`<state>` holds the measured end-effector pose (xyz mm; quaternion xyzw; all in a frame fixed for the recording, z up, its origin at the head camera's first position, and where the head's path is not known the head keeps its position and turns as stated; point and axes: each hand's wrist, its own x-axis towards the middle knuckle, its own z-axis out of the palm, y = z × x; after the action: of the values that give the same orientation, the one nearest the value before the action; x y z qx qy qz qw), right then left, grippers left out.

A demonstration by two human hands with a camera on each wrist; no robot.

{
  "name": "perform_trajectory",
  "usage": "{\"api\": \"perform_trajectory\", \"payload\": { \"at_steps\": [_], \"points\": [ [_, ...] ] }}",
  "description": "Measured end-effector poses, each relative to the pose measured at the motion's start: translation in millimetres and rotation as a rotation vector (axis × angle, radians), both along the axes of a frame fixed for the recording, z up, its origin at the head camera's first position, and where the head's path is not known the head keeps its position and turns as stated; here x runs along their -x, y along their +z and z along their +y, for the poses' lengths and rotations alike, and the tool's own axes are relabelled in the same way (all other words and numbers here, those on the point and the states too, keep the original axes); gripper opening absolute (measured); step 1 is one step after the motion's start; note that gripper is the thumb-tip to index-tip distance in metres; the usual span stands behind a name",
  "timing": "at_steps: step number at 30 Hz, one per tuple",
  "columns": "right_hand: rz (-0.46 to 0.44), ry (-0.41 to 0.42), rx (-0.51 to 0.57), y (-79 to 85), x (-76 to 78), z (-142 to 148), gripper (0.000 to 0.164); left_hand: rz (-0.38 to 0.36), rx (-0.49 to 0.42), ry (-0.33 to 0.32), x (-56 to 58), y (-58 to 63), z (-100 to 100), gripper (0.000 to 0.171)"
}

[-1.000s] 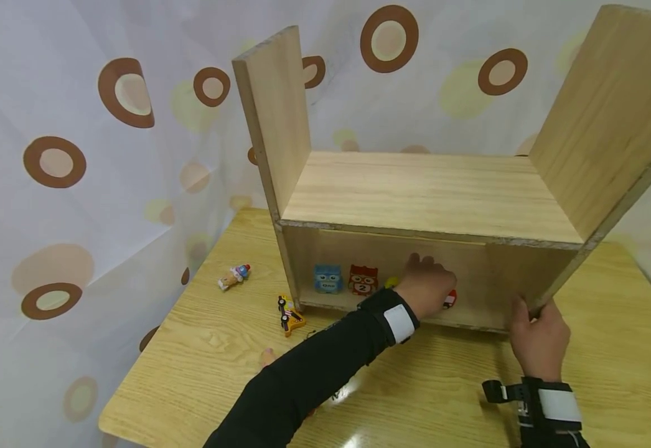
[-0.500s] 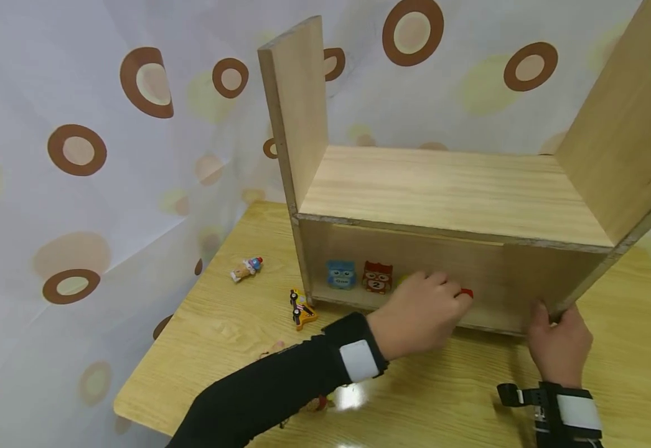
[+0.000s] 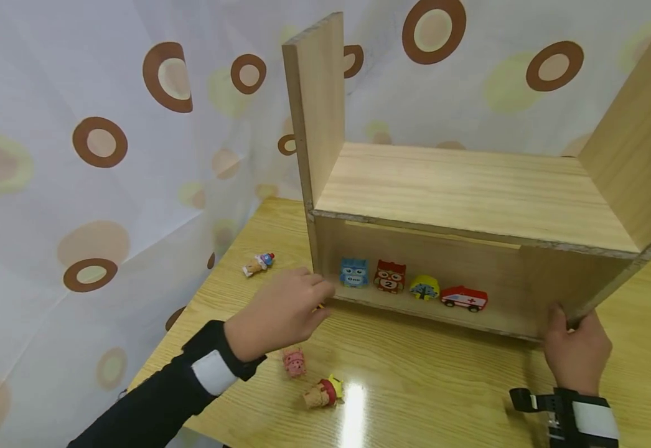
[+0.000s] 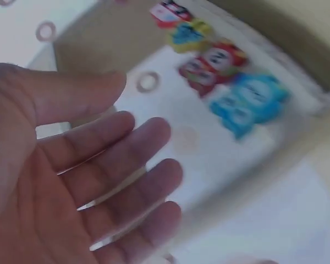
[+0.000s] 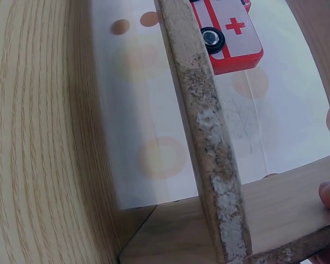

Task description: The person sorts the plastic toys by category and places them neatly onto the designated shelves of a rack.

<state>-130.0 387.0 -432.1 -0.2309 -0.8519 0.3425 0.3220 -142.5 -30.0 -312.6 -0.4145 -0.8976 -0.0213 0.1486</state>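
My left hand [image 3: 281, 311] hovers at the lower left corner of the wooden shelf [image 3: 460, 180], fingers loosely extended. In the left wrist view its palm holds nothing. Beneath it, a yellow bit of the toy vehicle [image 3: 318, 307] peeks out; the remainder is hidden. My right hand [image 3: 577, 345] grips the front edge of the shelf's right side panel, with the thumb inside. On the lower level stand a blue owl [image 3: 354, 272], a red owl [image 3: 389, 277] marked 2, a yellow tree toy [image 3: 424, 288] and a red-and-white toy ambulance [image 3: 464, 298], in a row from left to right.
A small figure with a blue and red top [image 3: 258, 264] lies left of the shelf on the wooden table [image 3: 426, 392]. Nearer me lie a pink toy [image 3: 294, 362] and a cone-shaped toy with red and yellow [image 3: 324, 393]. A patterned sheet [image 3: 135, 186] hangs behind.
My left hand has left the toy ambulance in the lower level and swung left to the yellow vehicle by the shelf's corner. The right hand keeps its grip. The head view has shifted left.
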Motion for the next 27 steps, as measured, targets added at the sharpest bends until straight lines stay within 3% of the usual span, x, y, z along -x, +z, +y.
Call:
{"api": "perform_trajectory", "payload": {
  "at_steps": [4,8,16,22,27],
  "points": [
    [0.014,-0.011,-0.011,-1.7,-1.1,4.3,0.038,-0.081,0.040,0.108,8.8,-20.6,-22.8,0.018],
    [0.004,-0.033,0.008,-5.6,-1.9,7.8,0.038,-0.156,0.053,0.182,30.5,-45.7,-31.2,0.020],
    [-0.012,-0.024,0.016,-8.4,-4.1,3.7,0.039,-0.329,0.052,0.245,65.7,-83.5,-33.7,0.028],
    [-0.020,-0.033,0.031,-5.2,-4.2,4.1,0.042,-0.418,0.111,0.285,87.2,-100.3,-25.2,0.042],
    [-0.035,-0.011,0.013,-3.9,-2.2,1.2,0.039,-0.525,0.178,0.299,95.2,-106.1,-25.9,0.052]
  ]
}}
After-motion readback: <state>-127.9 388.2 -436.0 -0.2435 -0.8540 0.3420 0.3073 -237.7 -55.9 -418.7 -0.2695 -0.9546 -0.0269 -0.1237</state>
